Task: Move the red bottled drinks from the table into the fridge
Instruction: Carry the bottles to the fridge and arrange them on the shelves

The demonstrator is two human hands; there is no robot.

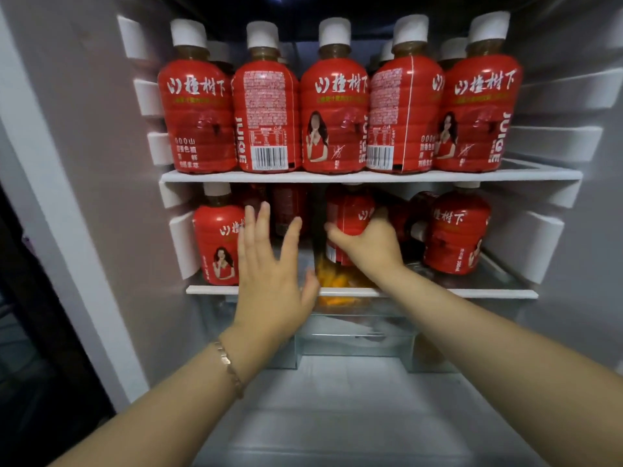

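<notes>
I look into an open fridge. Several red bottled drinks with white caps fill the upper shelf. On the lower shelf, my right hand grips a red bottle at the middle, upright. My left hand hovers beside it with fingers spread and straight, holding nothing. One red bottle stands at the shelf's left and another at its right. More bottles sit dimly behind them.
Under the lower shelf is a clear drawer with orange items showing through. The fridge's white side walls carry moulded rails. A dark door edge runs along the left.
</notes>
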